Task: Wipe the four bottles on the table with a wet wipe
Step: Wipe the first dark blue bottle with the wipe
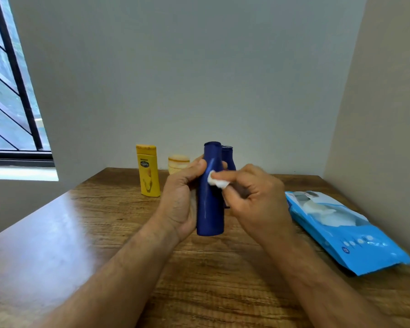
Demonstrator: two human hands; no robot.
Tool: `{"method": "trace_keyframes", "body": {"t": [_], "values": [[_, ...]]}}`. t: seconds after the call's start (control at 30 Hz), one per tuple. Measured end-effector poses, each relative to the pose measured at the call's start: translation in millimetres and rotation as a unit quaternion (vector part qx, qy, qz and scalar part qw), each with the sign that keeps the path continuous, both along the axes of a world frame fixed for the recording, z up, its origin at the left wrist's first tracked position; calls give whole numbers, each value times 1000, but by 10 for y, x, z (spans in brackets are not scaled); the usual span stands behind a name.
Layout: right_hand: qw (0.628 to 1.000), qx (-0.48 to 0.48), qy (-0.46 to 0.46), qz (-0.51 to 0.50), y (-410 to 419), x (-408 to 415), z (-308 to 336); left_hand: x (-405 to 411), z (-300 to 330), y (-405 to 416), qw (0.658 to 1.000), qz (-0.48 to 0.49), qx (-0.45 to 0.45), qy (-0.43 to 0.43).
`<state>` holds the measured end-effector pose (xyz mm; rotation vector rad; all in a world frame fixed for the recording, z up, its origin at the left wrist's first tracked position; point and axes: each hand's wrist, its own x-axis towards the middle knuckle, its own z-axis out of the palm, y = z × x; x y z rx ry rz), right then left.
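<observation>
Gripping a tall, glossy dark blue bottle (210, 197) upright above the wooden bench (104, 233), the left hand (180, 197) wraps its side. The right hand (253, 192) pinches a crumpled white wipe (217, 181) against it. Behind stand a second blue bottle (229, 157), a yellow bottle (148, 170) and a small cream jar (178, 163).

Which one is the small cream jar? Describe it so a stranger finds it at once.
Start at the wooden table and look to its far edge by the wall. Between the tall yellow plastic bottle and the dark blue bottle held in the left hand stands the small cream jar: the only short, round, pale container.
</observation>
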<state>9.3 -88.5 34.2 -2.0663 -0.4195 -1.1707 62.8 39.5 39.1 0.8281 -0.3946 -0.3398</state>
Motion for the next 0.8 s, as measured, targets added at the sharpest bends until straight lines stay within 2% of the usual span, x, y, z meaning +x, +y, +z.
{"method": "trace_keyframes", "body": {"t": [0.1,0.23,0.3,0.47,0.53,0.6,0.7,0.8], "values": [[1000,0,-9,-11,-35,1,10,-7,-32,-44,1000,-13,12,6],[981,-131,123,76,-51,-29,-13,50,7,26,999,36,-22,6],[974,-158,136,88,-27,-38,-9,61,23,65,999,45,-27,-8],[999,-31,-31,-9,37,-6,9,-24,-1,-14,1000,-14,23,-13],[999,-17,-49,-12,17,4,9,-27,-9,-31,999,-25,24,-6],[998,-56,2,29,-9,-14,6,-1,-12,-14,1000,-12,17,0],[974,-144,142,101,-15,-39,-1,60,-17,45,1000,21,-4,5],[969,-166,157,99,0,-31,-20,87,-27,67,999,31,-9,5]]}}
